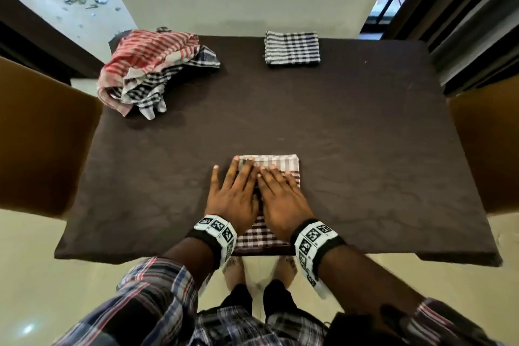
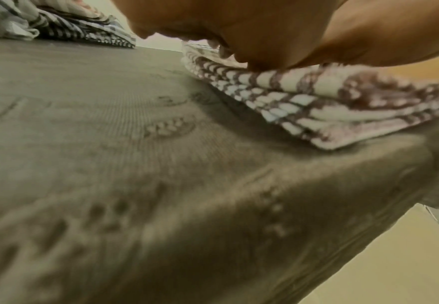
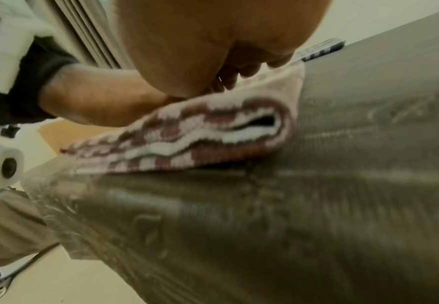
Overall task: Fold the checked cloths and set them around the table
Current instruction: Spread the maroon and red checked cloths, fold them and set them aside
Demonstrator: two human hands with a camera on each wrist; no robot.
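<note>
A folded brown-and-white checked cloth [image 1: 283, 166] lies at the near middle of the table, reaching its front edge. Both my hands lie flat on it side by side with straight fingers: the left hand [image 1: 234, 191] over its left half, the right hand [image 1: 280, 196] over its middle. The wrist views show the cloth's stacked layers [image 2: 304, 107] [image 3: 213, 135] under my left palm [image 2: 252, 30] and right palm [image 3: 200, 41]. A black-and-white checked cloth [image 1: 292, 48] lies folded at the far edge. A heap of unfolded cloths [image 1: 148, 67], red-striped on top, sits at the far left corner.
The table wears a dark brown cover [image 1: 365, 149]. Brown chair backs stand at the left [image 1: 42, 135] and right [image 1: 488, 143] sides. A wall lies beyond the far edge, with a window and curtains [image 1: 463, 8] to the right. My bare feet [image 1: 236, 270] stand below the front edge.
</note>
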